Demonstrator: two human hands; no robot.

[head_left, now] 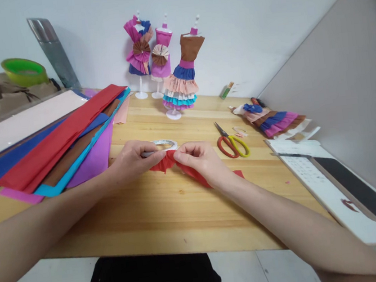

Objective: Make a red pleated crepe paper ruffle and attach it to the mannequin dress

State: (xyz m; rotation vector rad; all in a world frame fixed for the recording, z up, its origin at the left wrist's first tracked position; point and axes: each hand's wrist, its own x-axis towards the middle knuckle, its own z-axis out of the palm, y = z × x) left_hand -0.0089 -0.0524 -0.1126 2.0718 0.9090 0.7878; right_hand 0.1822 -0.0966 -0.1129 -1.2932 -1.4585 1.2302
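A strip of red crepe paper (164, 162) is stretched between my two hands, its left part gathered into small pleats. My left hand (135, 158) pinches the pleated end between thumb and fingers. Close beside it, my right hand (202, 158) is closed on the strip with thumb against forefinger. The rest of the strip runs under my right hand and wrist, and its tail shows on the table beyond the wrist. Just behind my fingers is a roll of tape (174, 143), partly hidden by my left hand.
Scissors (231, 143) with red and yellow handles lie to the right. Folded coloured paper (68, 132) is stacked at left, near a green bowl (26, 73) and bottle (56, 54). Dressed mini mannequins (185, 75) stand behind; another paper dress (274, 120) and a white board (300, 173) lie right.
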